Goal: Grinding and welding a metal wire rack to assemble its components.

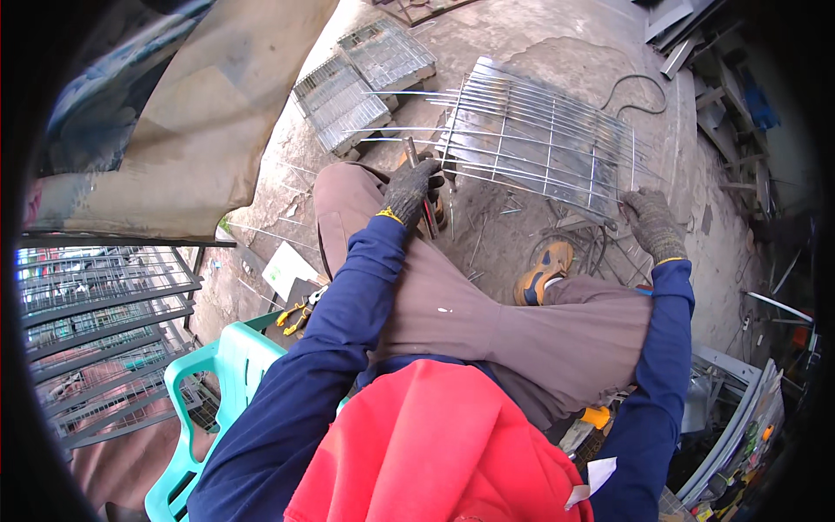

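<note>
The wire grid (550, 139) lies across a metal sheet (487, 70) and seems partly formed: crosswires span it, but uneven ends overhang the sheet's left edge, perhaps still to be finished. The person's left hand (409, 190) has its fingers wrapped round a hand tool (430, 217); the right hand (648, 224) is at the sheet's near right corner, its grip impossible to tell. No brand, label or writing is readable.

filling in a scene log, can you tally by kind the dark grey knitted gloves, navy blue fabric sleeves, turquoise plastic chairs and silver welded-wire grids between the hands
Dark grey knitted gloves: 2
Navy blue fabric sleeves: 2
Turquoise plastic chair: 1
Silver wire grid: 1, as far as visible
Total: 6
</note>
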